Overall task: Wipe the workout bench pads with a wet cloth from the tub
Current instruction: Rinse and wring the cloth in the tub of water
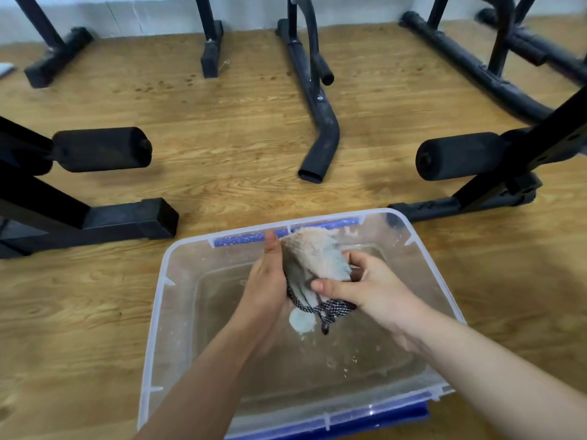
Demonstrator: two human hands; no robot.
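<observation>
A clear plastic tub [158, 312] with blue handles sits on the wooden floor, shallow water in its bottom. Above the water both my hands hold a wet, fluffy pale cloth [313, 255] with a dark patterned trim. My left hand [265, 281] cups the cloth's left side with the fingers pointing up. From the right, my right hand [365, 289] grips the cloth, thumb across its front. Two black foam roller pads [101, 149] [460, 155] of the workout benches stick out at left and right beyond the tub.
Black metal bench frames and feet [127, 222] stand on the floor to the left, right and rear. A bent black tube [320, 144] lies mid-floor behind the tub. A blue lid [381, 423] lies under the tub's near edge.
</observation>
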